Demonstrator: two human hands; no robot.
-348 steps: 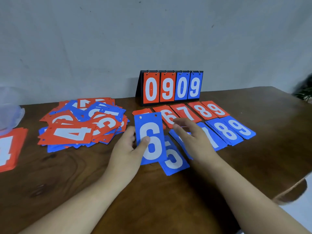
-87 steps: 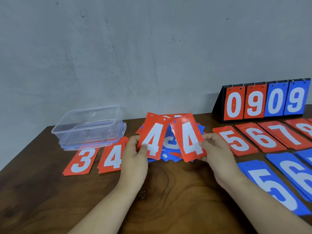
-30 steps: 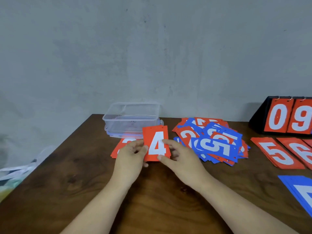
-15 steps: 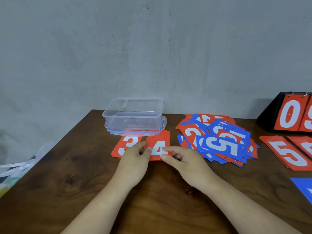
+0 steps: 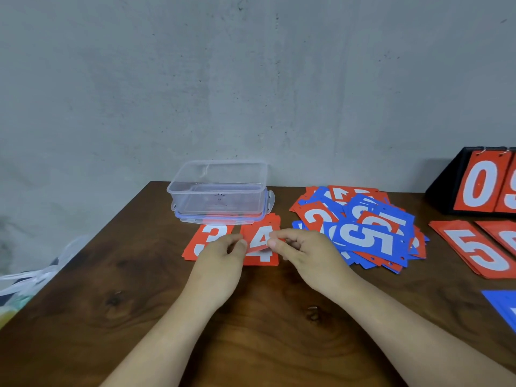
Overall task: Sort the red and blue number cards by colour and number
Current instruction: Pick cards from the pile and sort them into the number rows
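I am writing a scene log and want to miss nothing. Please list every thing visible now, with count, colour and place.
table: one, dark brown, under everything.
plastic box: one, clear, by the wall.
red 3 pile: one, red, before the box.
red 4 pile: one, red, right of it.
mixed heap: one, red and blue, further right.
red 5 pile: one, red, right side.
cut-off red pile: one, red, right edge.
blue cards: count unclear, blue, lower right edge.
scoreboard: one, black with red cards, far right.
plastic bags: count unclear, pale, beyond table's left edge.
left grip: one, pinching top red 4 card.
right grip: one, pinching same card.
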